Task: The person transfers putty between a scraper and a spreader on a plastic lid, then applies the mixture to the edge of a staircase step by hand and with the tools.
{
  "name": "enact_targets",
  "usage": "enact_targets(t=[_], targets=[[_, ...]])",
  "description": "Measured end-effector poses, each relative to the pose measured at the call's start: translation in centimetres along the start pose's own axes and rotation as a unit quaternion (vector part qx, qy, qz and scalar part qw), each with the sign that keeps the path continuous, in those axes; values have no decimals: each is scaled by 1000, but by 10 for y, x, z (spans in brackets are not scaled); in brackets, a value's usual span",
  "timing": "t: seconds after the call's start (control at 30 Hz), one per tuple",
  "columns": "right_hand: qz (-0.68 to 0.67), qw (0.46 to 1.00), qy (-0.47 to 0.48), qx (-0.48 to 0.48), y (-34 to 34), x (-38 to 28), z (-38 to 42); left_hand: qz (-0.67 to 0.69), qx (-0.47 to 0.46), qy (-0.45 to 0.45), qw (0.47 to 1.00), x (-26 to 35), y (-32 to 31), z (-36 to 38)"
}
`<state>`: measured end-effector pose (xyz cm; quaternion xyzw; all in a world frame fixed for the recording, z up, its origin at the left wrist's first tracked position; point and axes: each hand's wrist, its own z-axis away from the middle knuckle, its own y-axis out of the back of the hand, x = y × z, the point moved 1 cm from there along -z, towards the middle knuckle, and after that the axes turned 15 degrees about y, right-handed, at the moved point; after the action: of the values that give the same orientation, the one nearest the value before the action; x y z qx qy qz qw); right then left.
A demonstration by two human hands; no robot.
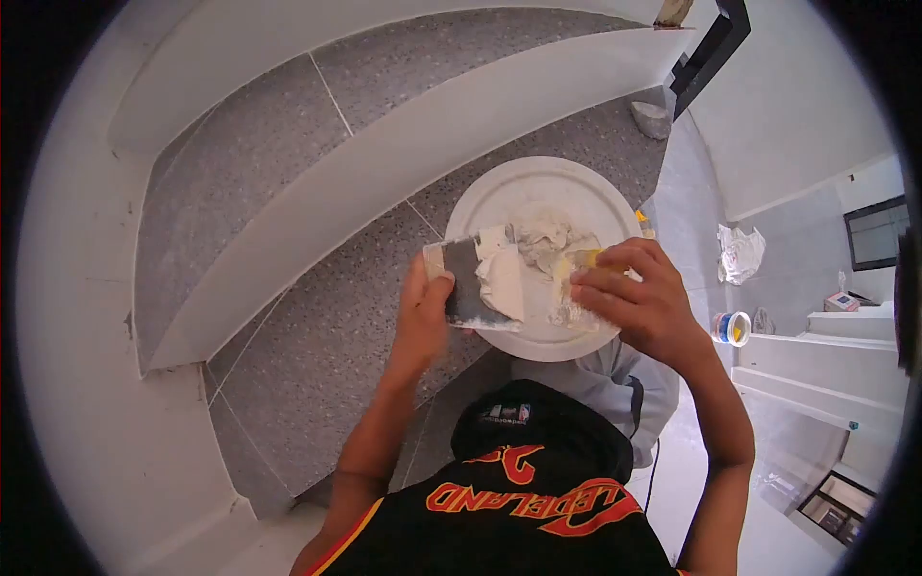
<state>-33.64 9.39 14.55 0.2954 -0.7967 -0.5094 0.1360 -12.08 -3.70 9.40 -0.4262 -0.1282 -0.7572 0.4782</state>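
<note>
My left hand [423,307] grips the edge of a flat rectangular plastering plate [463,278], with the thumb on its grey face. A lump of white putty [499,285] lies along the plate's right side. My right hand [645,296] is closed on a putty-smeared scraper [574,298] with a bit of yellow near the fingers; its far part is blurred. Both tools are over a round white lid [490,187]. On the lid, a mound of off-white putty [549,235] sits between and above the tools.
Curved grey speckled steps [317,384] with white risers rise at the left. A grey bowl-like piece [651,120] sits at a step's end near a black post [711,58]. Below right are a white bucket [732,329] and a crumpled white sheet [740,254].
</note>
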Motion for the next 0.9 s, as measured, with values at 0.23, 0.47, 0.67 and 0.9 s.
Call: enact_targets(t=[0.23, 0.47, 0.67, 0.9], targets=[[-153, 950, -114, 248, -55, -21, 2, 214, -74, -1, 974, -27, -30, -14], [-11, 962, -237, 138, -59, -9, 36, 208, -30, -100, 973, -14, -23, -8], [-447, 631, -499, 391, -61, -27, 54, 75, 35, -166, 983, -7, -28, -10], [-610, 462, -507, 395, -67, -48, 36, 61, 26, -195, 979, -23, -29, -17]])
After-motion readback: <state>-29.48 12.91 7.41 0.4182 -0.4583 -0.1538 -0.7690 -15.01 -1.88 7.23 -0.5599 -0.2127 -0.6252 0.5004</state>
